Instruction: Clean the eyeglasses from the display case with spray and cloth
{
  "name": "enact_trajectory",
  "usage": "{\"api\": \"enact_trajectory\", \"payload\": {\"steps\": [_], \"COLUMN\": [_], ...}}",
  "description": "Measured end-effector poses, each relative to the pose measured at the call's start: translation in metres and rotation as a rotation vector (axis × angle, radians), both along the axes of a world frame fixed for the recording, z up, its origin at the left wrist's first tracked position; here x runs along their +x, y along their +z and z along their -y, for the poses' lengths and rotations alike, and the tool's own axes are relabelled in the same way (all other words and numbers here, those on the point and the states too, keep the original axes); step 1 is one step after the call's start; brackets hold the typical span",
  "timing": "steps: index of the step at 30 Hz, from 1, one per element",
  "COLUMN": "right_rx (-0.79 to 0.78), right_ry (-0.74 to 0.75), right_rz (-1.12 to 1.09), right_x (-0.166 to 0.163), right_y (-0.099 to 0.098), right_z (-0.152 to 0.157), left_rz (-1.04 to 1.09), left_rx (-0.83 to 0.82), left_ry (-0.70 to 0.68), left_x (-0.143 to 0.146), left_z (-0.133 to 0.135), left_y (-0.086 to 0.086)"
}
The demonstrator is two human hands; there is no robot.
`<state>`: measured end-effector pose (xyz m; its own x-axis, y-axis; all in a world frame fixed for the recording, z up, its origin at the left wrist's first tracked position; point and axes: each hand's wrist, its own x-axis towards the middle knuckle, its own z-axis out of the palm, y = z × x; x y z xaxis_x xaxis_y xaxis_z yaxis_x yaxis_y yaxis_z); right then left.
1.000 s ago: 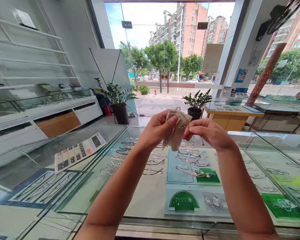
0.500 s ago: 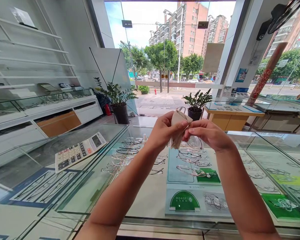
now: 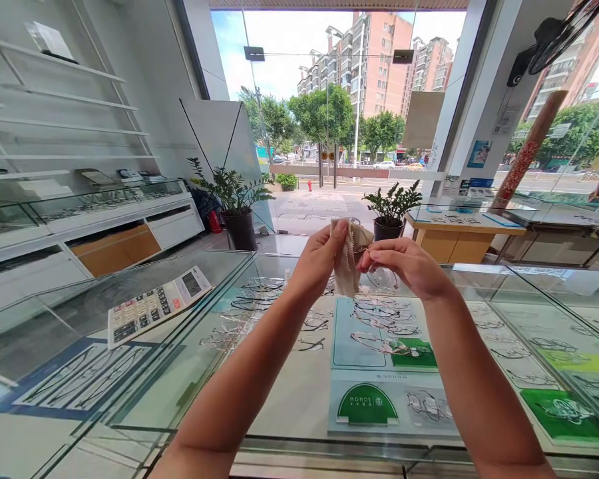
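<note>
Both my hands are raised over a glass display counter (image 3: 299, 399). My left hand (image 3: 315, 261) pinches a beige cleaning cloth (image 3: 347, 256) around part of a thin-framed pair of glasses (image 3: 382, 278). My right hand (image 3: 402, 265) is closed on the frame of those glasses, one clear lens hanging below its fingers. The cloth hides the other lens. Inside the counter below lie several rows of glasses on trays.
A calculator (image 3: 154, 306) lies on the glass counter to the left. A green sign (image 3: 368, 404) sits inside the case near me. Two potted plants (image 3: 235, 199) stand by the open shopfront. More glass counters run along the left and right.
My hands shifted slightly left and up. The left hand's cloth has folded narrower and stands more upright against the glasses.
</note>
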<state>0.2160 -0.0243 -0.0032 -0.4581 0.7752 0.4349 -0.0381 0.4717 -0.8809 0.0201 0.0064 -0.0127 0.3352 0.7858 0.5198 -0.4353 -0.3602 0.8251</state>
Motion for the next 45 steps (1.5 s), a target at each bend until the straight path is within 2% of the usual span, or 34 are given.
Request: {"api": "enact_trajectory", "payload": {"steps": [4, 10, 25, 29, 39, 45], "right_rx": [0.013, 0.049, 0.026, 0.008, 0.034, 0.091], "right_ry": [-0.038, -0.156, -0.268, -0.268, -0.241, -0.154], "right_rz": [-0.034, -0.279, -0.354, -0.364, -0.312, -0.232], "right_x": [0.003, -0.003, -0.013, -0.012, -0.004, -0.006], "right_y": [0.000, -0.004, -0.010, -0.009, -0.007, -0.007], "right_z": [-0.002, -0.005, -0.012, -0.012, -0.010, -0.010], "left_rz": [0.006, -0.018, -0.119, -0.157, -0.337, -0.293], "left_rx": [-0.070, -0.166, -0.178, -0.183, -0.108, -0.141], "left_ry": [0.037, 0.082, -0.159, -0.261, -0.356, -0.309], "left_x": [-0.002, -0.001, -0.003, -0.009, -0.023, -0.018], "left_z": [-0.006, -0.009, -0.006, -0.010, -0.014, -0.010], "left_y": [-0.003, -0.007, -0.004, -0.004, -0.002, -0.002]}}
